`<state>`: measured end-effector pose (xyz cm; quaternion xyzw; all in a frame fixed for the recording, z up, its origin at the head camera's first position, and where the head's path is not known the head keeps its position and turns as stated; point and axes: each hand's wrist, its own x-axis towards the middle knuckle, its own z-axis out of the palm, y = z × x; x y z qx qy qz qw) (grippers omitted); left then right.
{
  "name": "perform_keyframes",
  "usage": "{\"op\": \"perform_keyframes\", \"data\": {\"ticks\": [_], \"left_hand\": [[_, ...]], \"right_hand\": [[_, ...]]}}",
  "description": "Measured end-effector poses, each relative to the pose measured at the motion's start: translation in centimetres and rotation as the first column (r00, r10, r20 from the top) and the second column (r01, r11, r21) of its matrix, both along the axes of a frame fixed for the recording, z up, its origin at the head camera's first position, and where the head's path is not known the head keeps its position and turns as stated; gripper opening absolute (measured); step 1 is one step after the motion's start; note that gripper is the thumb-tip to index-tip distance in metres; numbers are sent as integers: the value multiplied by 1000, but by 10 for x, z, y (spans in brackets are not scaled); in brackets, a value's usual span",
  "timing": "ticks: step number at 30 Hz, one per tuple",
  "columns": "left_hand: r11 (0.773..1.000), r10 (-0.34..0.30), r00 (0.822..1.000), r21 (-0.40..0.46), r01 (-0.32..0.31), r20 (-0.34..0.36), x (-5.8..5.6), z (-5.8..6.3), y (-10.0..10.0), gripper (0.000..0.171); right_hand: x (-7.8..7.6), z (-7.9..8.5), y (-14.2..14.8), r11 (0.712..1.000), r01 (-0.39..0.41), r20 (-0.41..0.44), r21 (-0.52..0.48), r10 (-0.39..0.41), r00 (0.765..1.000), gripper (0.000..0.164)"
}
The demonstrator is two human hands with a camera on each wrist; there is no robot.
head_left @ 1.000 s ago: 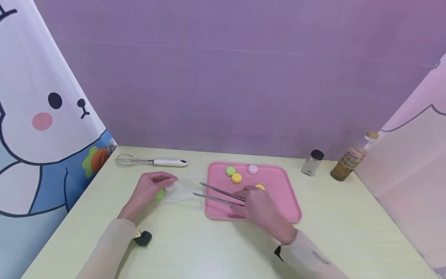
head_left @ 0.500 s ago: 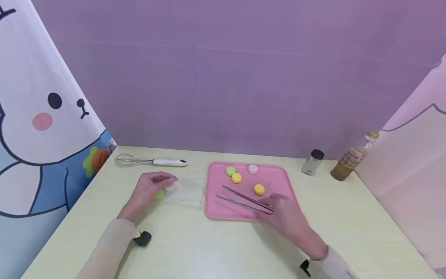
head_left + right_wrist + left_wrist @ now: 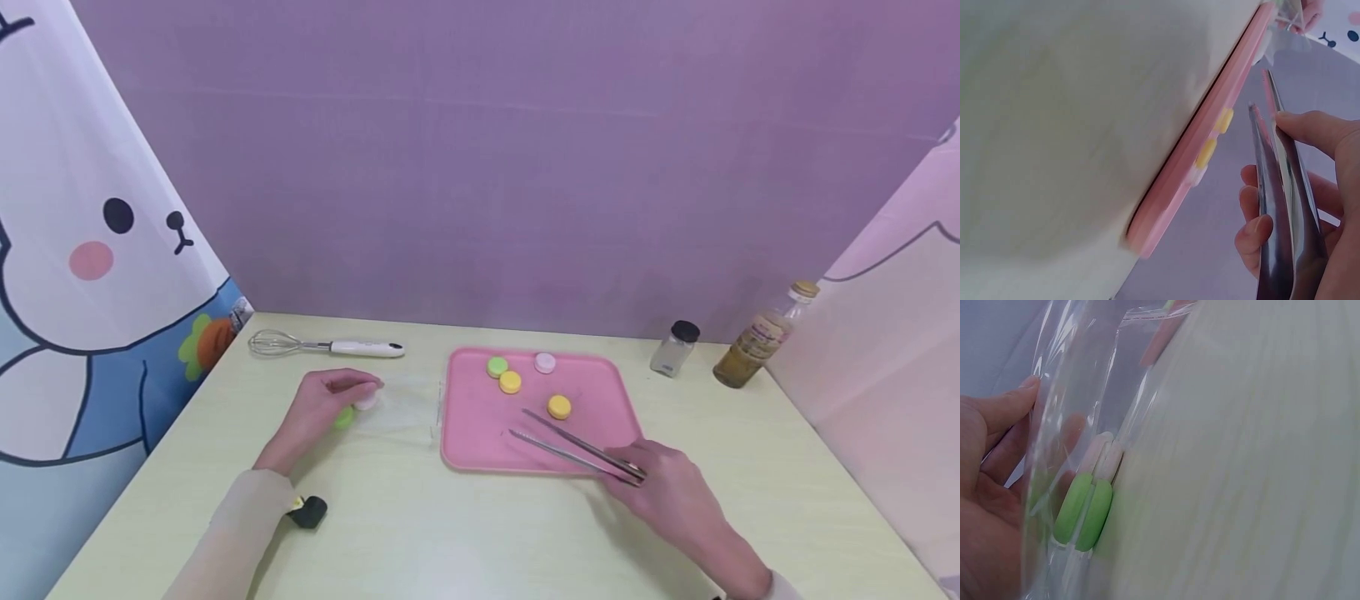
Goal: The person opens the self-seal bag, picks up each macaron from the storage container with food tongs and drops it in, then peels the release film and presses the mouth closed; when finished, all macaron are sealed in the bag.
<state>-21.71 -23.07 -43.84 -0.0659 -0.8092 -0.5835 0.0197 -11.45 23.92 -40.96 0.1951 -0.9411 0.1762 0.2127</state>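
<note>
1. Here, at the far left, a printed curtain (image 3: 97,275) with a cartoon animal is hanging beside the table (image 3: 420,525).
2. A whisk (image 3: 326,345) is lying at the back of the table, its wires pointing left and its white handle right.
3. In front of the whisk, the left hand (image 3: 322,406) is pinching a clear bag (image 3: 401,410) at its left end, thumb outside the film and fingertips showing through it in the left wrist view.
4. Inside the bag, a green macaron (image 3: 343,418) and a pale pink macaron (image 3: 366,401) are sitting side by side by the fingers.
5. Just right of the bag, a pink tray (image 3: 476,433) is carrying four more: another green one (image 3: 497,367) at the back left, a yellow one (image 3: 510,382) just beside it, a pale one (image 3: 545,362) at the back, a second yellow one (image 3: 558,407) right of centre.
6. Metal tongs (image 3: 585,444) are hanging above the tray's front right, tips standing apart near that second yellow piece.
7. The right hand (image 3: 663,487) is gripping the tongs between thumb and curled fingers.
8. Behind, a black-lidded jar (image 3: 672,354) and a corked bottle (image 3: 756,343) are standing at the right.
</note>
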Motion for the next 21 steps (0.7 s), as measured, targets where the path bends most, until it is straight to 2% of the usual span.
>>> {"op": "perform_keyframes", "data": {"ticks": [7, 14, 21], "left_hand": [[1000, -7, 1000, -2, 6, -24, -3, -3, -2, 21], [1000, -11, 1000, 1, 11, -18, -4, -3, -1, 20], [1000, 3, 1000, -4, -3, -8, -4, -4, -2, 21]], "right_hand": [[10, -2, 22, 1000, 17, -47, -13, -18, 999, 30], [16, -2, 45, 998, 57, -90, -10, -58, 994, 30], [17, -3, 62, 994, 111, -56, 4, -111, 992, 29]]}}
